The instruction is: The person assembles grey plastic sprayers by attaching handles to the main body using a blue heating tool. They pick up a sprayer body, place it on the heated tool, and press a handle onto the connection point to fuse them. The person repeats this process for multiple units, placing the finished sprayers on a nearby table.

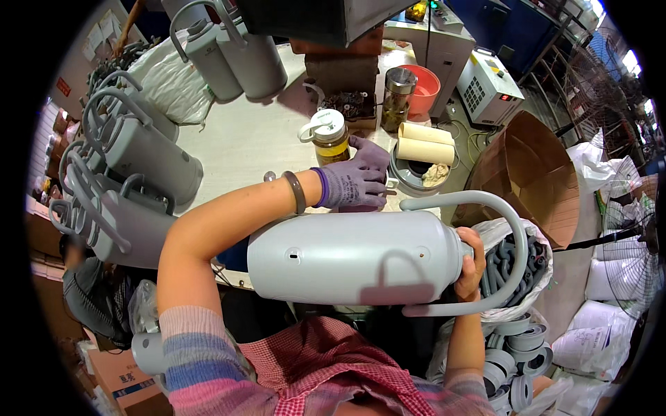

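Note:
A grey thermos jug point(340, 255) lies on its side across my front, its big loop handle point(517, 243) pointing right. My bare right hand point(470, 267) is closed around the narrow neck end of the jug. Beyond the jug's body, my left hand point(354, 177), in a purple glove, reaches over the table with its fingers apart. What lies under those fingers is mostly hidden. Just past the glove stands a jar point(329, 135) with a white lid and amber contents. Right of the glove is a round grey container point(416, 177) with a cream-coloured lump and pale yellow rolls point(424, 143) on it.
Several grey jugs point(149, 152) crowd the table's left side; two more point(250, 59) stand at the back. A metal flask point(397, 97) and red bowl point(423, 87) sit far right. Sacks of grey parts point(517, 267) and a cardboard box point(531, 180) flank my right. Another person point(94, 295) sits at left.

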Tool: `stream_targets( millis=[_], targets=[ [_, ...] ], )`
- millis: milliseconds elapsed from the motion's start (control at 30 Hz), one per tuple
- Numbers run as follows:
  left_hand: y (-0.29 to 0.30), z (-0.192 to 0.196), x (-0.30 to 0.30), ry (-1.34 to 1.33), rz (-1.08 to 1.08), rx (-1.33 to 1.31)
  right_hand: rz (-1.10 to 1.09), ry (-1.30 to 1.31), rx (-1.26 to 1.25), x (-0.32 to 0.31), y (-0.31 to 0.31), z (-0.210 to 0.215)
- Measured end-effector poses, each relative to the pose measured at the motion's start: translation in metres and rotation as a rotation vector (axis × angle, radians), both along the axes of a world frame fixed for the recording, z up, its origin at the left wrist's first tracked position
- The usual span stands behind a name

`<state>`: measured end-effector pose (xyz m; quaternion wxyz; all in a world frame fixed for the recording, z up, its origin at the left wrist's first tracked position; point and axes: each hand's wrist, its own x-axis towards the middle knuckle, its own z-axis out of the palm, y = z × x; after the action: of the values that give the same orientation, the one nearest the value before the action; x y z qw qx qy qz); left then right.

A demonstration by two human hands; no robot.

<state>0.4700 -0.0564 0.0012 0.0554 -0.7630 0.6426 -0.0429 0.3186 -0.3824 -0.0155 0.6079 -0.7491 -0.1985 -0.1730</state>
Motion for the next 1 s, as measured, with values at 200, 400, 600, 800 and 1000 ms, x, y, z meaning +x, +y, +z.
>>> stream_targets(
  millis=[200, 400, 600, 800, 1000],
  targets=[
    [0.016, 0.035, 0.004, 0.168, 0.103, 0.094, 0.010, 0.001, 0.005, 0.001, -0.005, -0.008],
    [0.058, 0.058, -0.023, 0.261, 0.455, 0.148, 0.028, 0.038, 0.038, 0.000, 0.001, -0.013],
    [0.059, 0.039, -0.039, 0.267, 0.590, 0.111, -0.006, 0.021, 0.053, 0.003, -0.001, -0.008],
    [0.070, 0.012, -0.036, 0.265, 0.592, 0.051, 0.003, -0.016, 0.020, 0.004, -0.005, -0.010],
    [0.068, 0.012, -0.038, 0.301, 0.597, 0.073, -0.002, -0.033, -0.005, 0.006, -0.005, -0.006]
  ],
)
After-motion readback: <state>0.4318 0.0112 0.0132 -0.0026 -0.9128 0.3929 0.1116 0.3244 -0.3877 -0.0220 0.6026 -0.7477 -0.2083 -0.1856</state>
